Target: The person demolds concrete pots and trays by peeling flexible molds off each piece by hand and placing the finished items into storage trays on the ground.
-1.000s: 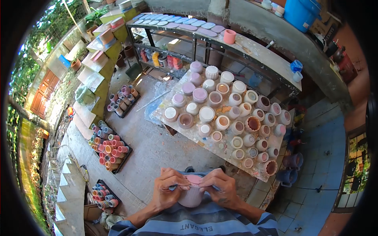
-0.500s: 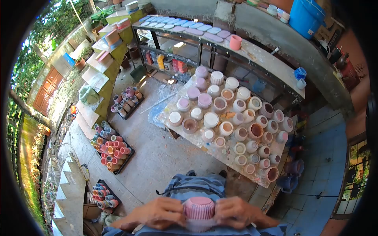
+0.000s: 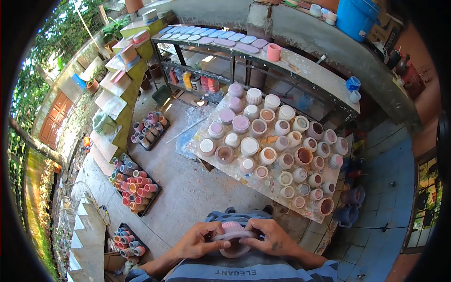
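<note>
A small pink ribbed pot is held close to my striped shirt at the bottom middle, its round opening tilted up towards me. My left hand grips the left side of its rim, thumb pressed on the near edge. On the right side, my right hand pinches the rim in the same way. The pot's far, pink ribbed side shows between the two hands. Beyond them a paint-spattered board bears many white, pink and lilac pots.
Black trays of coloured small pots stand on the floor at the left. A long bench at the back holds oval pieces, a coral pot and a blue cup. Blue buckets stand right of the board.
The pot was upright between my hands half a second ago, its pink top facing up. Now its opening is turned towards me, and my fingers have closed round the rim.
</note>
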`<state>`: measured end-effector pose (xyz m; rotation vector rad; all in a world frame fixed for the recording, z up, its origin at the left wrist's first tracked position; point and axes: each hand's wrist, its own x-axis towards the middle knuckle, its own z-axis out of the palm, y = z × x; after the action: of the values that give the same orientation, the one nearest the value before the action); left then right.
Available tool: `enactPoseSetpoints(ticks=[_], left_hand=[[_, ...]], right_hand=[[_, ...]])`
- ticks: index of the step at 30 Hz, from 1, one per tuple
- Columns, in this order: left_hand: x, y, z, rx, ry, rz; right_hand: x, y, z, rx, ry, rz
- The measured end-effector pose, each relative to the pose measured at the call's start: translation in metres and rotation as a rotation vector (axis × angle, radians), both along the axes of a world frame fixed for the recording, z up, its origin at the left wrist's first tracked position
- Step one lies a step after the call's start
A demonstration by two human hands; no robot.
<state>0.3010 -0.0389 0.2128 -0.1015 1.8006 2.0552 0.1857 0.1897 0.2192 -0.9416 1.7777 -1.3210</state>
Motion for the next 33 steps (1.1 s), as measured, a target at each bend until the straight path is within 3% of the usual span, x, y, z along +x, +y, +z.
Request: enactPoseSetpoints(ticks=[3,5,6,8,12,16,18,20,21,22,24,28,31,33], left_hand=[[-0.009,0.005,0.0,-0.155,0.044,0.126],[-0.02,0.007,-0.001,-0.486,0.31,0.179],[-0.024,0.006,-0.007,-0.487,0.315,0.181],[-0.035,0.003,-0.027,-0.907,0.416,0.271],[-0.062,-0.005,-0.062,-0.904,0.24,0.387],[-0.071,-0.02,-0.147,-0.981,0.361,0.431],[-0.074,-0.018,-0.165,-0.97,0.309,0.535],[-0.078,-0.023,-0.19,-0.442,0.077,0.839],[-0.082,-0.025,-0.21,-0.377,0.165,0.983],[-0.082,-0.022,-0.197,-0.377,0.144,0.988],[-0.089,-0.022,-0.171,0.08,0.154,0.941],[-0.102,-0.01,-0.163,-0.021,0.185,0.892],[-0.112,-0.002,-0.168,-0.105,0.382,0.904],[-0.107,0.003,-0.155,0.349,0.229,0.978]], right_hand=[[0.005,-0.01,-0.016,0.012,0.154,-0.15],[0.002,-0.021,-0.027,0.016,0.23,-0.211],[-0.002,-0.027,-0.035,0.018,0.309,-0.27],[-0.014,-0.04,-0.049,-0.028,0.353,-0.291],[-0.032,-0.067,-0.075,-0.074,0.424,-0.237],[-0.018,-0.089,-0.101,-0.149,0.488,-0.218],[-0.021,-0.092,-0.104,-0.149,0.484,-0.256],[-0.03,-0.091,-0.097,-0.168,0.601,-0.342],[-0.031,-0.088,-0.095,-0.172,0.702,-0.43],[-0.036,-0.086,-0.096,-0.161,0.687,-0.421],[-0.053,-0.089,-0.102,-0.194,0.639,-0.551],[-0.06,-0.096,-0.101,-0.305,0.724,-0.531],[-0.065,-0.094,-0.097,-0.317,0.814,-0.531],[-0.068,-0.091,-0.098,-0.288,0.792,-0.501]])
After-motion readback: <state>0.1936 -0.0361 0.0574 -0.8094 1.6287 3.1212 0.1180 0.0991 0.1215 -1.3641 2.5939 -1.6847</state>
